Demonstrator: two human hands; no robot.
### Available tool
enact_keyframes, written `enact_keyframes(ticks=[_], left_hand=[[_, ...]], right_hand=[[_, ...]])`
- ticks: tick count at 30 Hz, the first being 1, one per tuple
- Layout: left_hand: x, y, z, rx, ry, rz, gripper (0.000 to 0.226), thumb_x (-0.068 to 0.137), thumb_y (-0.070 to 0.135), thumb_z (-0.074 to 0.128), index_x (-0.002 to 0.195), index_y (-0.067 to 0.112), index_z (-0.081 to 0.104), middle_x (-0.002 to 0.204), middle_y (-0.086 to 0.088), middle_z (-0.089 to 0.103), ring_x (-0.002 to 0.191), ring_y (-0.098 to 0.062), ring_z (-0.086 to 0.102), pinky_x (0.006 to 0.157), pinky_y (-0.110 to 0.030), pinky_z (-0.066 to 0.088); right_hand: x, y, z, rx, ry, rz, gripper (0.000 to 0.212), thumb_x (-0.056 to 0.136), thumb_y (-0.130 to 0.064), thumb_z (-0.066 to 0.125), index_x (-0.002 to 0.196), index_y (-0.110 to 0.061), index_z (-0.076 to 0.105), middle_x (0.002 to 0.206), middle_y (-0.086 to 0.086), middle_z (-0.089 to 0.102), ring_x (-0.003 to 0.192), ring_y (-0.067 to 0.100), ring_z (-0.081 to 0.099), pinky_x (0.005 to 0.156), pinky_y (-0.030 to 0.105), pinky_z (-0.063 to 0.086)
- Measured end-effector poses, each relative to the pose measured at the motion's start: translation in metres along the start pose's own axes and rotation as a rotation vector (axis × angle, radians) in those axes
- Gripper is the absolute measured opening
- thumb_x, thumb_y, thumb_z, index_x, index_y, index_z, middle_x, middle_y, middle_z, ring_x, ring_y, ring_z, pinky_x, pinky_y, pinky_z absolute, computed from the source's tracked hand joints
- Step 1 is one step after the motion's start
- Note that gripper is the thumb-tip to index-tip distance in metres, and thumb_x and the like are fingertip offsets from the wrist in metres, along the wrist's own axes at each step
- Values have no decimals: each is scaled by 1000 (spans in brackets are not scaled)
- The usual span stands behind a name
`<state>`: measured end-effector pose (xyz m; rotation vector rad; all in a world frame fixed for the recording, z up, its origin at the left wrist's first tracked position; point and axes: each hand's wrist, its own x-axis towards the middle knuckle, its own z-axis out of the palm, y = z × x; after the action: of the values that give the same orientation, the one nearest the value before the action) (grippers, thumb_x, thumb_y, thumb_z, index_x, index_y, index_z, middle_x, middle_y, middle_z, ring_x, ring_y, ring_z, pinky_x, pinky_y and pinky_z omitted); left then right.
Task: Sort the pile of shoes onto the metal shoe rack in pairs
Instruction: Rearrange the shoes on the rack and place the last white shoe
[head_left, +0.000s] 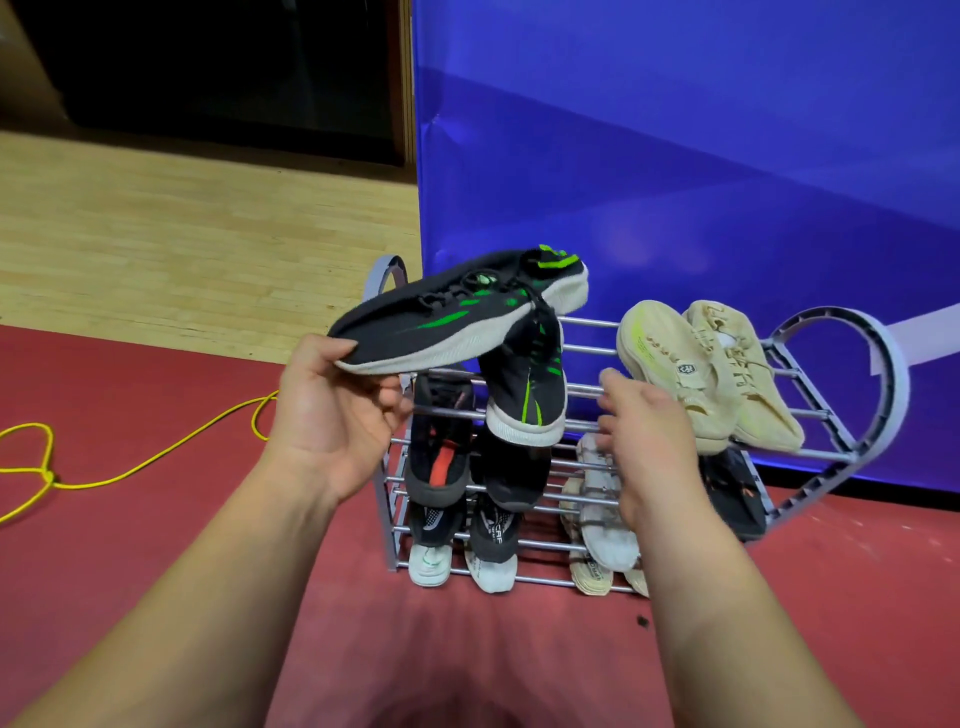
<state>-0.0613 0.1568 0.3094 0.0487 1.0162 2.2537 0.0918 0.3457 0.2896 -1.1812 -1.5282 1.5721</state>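
Observation:
My left hand (332, 400) grips the toe of a black sneaker with green stripes (447, 317), held sideways above the left end of the metal shoe rack (587, 349). Its matching black and green sneaker (530, 395) lies on the top shelf, toe toward me. My right hand (644, 436) hovers over the top shelf just right of that shoe, fingers apart, holding nothing. A beige pair (706, 369) rests on the right of the top shelf. Lower shelves hold black sneakers with red marks (439, 457), black and white sneakers (491, 540) and pale worn shoes (602, 519).
A blue panel (701, 156) stands right behind the rack. The rack has heart-shaped end frames (893, 395). A yellow cord (135, 467) lies on the red floor to the left. Wooden flooring (182, 234) lies beyond.

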Motion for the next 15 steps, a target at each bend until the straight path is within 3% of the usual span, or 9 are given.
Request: enact_keyframes(ticks=[3,6,9,12,14,15], left_hand=[[0,-4,-10,18,-9,-32,33,86,36,43,81,14,68,47,2,32,42,-12,26,52,-26,29],[-1,-6,-16,-8,-14,-84,30,77,38,50,82,13,66,39,4,27,35,-11,22,47,-23,21],[-3,-5,-19,-39,36,-113,25,72,41,55,72,17,63,38,7,25,34,-9,20,45,-20,19],[-3,-4,-17,-28,70,-123,35,83,48,53,69,20,67,44,9,35,33,-7,26,38,-14,27],[-2,-3,-12,-17,-3,-123,43,86,58,56,87,19,74,69,6,64,49,-11,56,55,-20,48],[-1,-2,-9,-16,-57,-116,54,88,64,54,105,17,76,94,1,75,74,-17,71,75,-27,54]], right_hand=[[0,-13,-12,294,-17,148,44,99,-52,55,115,-11,64,107,12,68,93,26,69,78,38,59],[-2,-16,-22,441,-74,303,63,97,-63,52,130,-9,55,116,17,65,99,35,73,79,44,61],[-6,-16,-28,424,-198,341,66,91,-67,57,124,-10,61,113,12,74,87,28,76,63,35,59],[-12,-22,-29,394,-345,303,43,94,-58,60,103,-19,75,99,4,78,81,24,73,55,27,49],[-16,-26,-30,397,-415,297,36,96,-49,61,105,-18,78,101,8,79,81,27,74,54,26,48],[-18,-27,-31,413,-443,302,34,97,-44,61,107,-16,78,98,9,79,74,25,74,48,24,49]])
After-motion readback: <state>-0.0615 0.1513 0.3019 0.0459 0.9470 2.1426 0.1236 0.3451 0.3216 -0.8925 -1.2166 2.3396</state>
